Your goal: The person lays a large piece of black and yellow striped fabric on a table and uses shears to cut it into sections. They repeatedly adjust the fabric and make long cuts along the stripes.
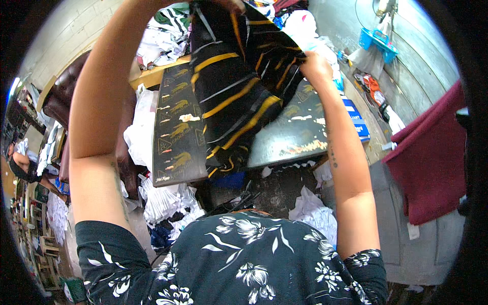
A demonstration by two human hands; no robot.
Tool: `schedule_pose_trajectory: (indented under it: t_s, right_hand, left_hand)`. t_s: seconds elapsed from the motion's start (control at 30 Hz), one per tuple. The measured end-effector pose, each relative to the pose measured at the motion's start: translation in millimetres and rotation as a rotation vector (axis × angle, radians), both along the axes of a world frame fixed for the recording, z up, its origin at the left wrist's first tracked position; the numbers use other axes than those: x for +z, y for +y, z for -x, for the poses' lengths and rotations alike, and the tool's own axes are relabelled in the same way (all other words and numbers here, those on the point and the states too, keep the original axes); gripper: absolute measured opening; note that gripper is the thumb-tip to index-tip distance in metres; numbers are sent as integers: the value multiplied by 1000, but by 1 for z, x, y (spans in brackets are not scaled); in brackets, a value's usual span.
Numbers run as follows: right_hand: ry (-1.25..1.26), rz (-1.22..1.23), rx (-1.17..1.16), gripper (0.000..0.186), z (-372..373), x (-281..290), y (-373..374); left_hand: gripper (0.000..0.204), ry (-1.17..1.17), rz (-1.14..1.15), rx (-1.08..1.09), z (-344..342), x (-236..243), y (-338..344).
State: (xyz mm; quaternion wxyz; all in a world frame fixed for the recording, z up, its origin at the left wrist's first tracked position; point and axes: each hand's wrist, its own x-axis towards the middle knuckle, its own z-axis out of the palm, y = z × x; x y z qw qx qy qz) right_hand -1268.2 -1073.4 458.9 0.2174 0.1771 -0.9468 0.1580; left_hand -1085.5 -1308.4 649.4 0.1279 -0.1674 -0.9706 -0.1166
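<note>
A black fabric with yellow and grey stripes (239, 101) is held up over a worn dark board with printed pattern (175, 147). My left hand (229, 7), partly cut off by the top edge, grips the fabric's upper edge. My right hand (315, 68) has its fingers closed on the fabric's right corner. The lower part of the fabric drapes onto the board, hiding part of it. A blue package (356, 122) lies beside the board's right side, partly behind my right forearm.
White garments (162, 38) are piled behind and below the board. A brown padded chair (68, 89) stands left; another person (23, 162) is at the far left. A maroon cloth (427, 157) hangs right, near a blue wall caddy (377, 44).
</note>
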Motion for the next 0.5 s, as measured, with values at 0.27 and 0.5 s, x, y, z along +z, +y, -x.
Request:
schedule_pose_trajectory:
  t_s: [0.27,0.5]
  right_hand:
    - [-137,687,392,20,185,58,11]
    - [-329,1345,941,32,258,199,-26]
  left_hand:
    - [27,-96,467,573,102,-29,-128]
    - [26,139,22,988,147,-146,-134]
